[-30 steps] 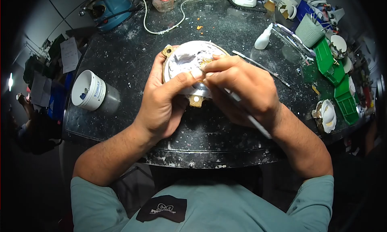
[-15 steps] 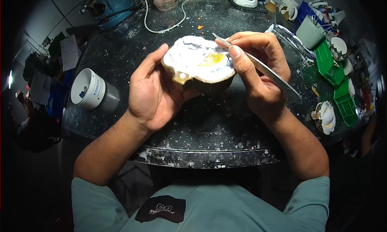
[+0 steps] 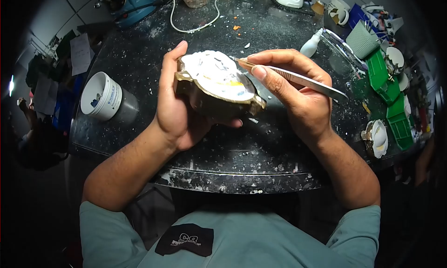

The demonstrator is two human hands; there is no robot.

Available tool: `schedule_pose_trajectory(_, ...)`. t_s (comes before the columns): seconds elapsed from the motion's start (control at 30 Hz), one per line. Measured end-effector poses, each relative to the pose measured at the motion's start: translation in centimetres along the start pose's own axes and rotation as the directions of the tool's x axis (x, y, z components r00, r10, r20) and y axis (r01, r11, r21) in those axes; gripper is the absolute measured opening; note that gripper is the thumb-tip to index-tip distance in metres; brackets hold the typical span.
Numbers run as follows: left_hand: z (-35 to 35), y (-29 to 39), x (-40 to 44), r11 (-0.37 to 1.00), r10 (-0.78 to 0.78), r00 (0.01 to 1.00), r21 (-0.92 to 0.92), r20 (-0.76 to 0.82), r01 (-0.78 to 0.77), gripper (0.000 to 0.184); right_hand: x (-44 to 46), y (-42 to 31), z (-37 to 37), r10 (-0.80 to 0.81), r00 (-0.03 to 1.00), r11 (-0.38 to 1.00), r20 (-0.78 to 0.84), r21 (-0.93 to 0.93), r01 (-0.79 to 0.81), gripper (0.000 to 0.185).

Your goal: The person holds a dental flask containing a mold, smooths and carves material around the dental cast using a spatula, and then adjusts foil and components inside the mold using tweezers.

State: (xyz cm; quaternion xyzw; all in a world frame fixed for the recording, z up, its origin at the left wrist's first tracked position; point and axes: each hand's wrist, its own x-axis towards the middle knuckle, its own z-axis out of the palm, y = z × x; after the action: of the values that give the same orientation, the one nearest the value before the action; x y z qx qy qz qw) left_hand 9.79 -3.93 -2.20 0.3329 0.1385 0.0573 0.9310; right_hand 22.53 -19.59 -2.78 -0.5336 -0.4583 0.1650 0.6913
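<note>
My left hand [image 3: 173, 107] is wrapped round a brass-coloured metal dental flask half [image 3: 212, 103], its thumb up along the left side. White plaster [image 3: 209, 65] fills the flask half, with a yellow-orange patch [image 3: 235, 83] near its lower right. The flask half is tilted, its outer wall turned towards me. In my right hand [image 3: 298, 84], silver ridged tweezers [image 3: 305, 81] are pinched between thumb and fingers. Their tip points left, at the upper right edge of the plaster; I cannot tell whether it touches.
At left stands a white plastic tub [image 3: 103, 98] with dark bits inside. A second plaster-filled piece [image 3: 376, 138] lies at right, beside green trays [image 3: 384, 79]. A white dropper bulb [image 3: 311, 45] and a mesh cup [image 3: 361, 39] stand farther back. A white cable [image 3: 205, 26] crosses the far side.
My left hand has tipped and turned the flask half, showing more of its outer wall. The tweezers have shifted slightly down and left with my right hand. Small white chips now show on the table.
</note>
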Motion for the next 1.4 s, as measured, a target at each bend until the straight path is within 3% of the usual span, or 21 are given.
schedule_pose_trajectory(0.13, 0.1, -0.6, -0.2, 0.979, 0.004, 1.0, 0.205, -0.031, 0.002, 0.08, 0.1, 0.4, -0.1, 0.015, 1.0, 1.0, 0.012, -0.022, -0.015, 0.017)
schedule_pose_trajectory(0.33, 0.1, -0.8, 0.0, 0.962, 0.088, 0.996, 0.261, -0.014, -0.081, 0.069, 0.0, 0.6, 0.0, 0.035, 0.999, 0.996, 0.038, -0.079, -0.032, 0.015)
schedule_pose_trajectory(0.43, -0.4, -0.9, 0.3, 0.957, 0.113, 0.993, 0.265, 0.033, -0.118, 0.067, 0.0, 0.8, 0.0, -0.011, 0.999, 0.998, 0.05, -0.058, 0.014, 0.014)
schedule_pose_trajectory(0.73, 0.5, -1.2, 0.0, 0.942, 0.169, 0.984, 0.301, -0.05, -0.146, 0.063, 0.1, 1.2, -0.2, -0.037, 0.996, 0.997, 0.085, -0.065, 0.043, 0.011)
schedule_pose_trajectory(0.93, -0.3, -0.9, -0.1, 0.959, 0.081, 0.997, 0.272, -0.008, -0.076, 0.063, 0.0, 1.5, -0.3, -0.074, 0.993, 0.987, 0.095, -0.137, 0.087, 0.009)
schedule_pose_trajectory(1.13, -0.8, -1.2, 0.3, 0.937, 0.153, 0.988, 0.319, -0.002, -0.145, 0.066, -0.2, 1.5, -0.2, -0.058, 0.994, 0.986, 0.095, -0.15, 0.072, 0.01)
schedule_pose_trajectory(1.33, -0.6, -0.5, -0.2, 0.971, 0.049, 0.998, 0.232, 0.043, -0.057, 0.064, -0.1, 2.2, -0.2, -0.158, 0.982, 0.983, 0.105, -0.081, 0.166, 0.011)
schedule_pose_trajectory(1.4, -0.7, -0.7, 0.0, 0.963, 0.106, 0.994, 0.246, 0.041, -0.113, 0.064, 0.0, 2.2, -0.1, -0.157, 0.981, 0.982, 0.115, -0.09, 0.168, 0.011)
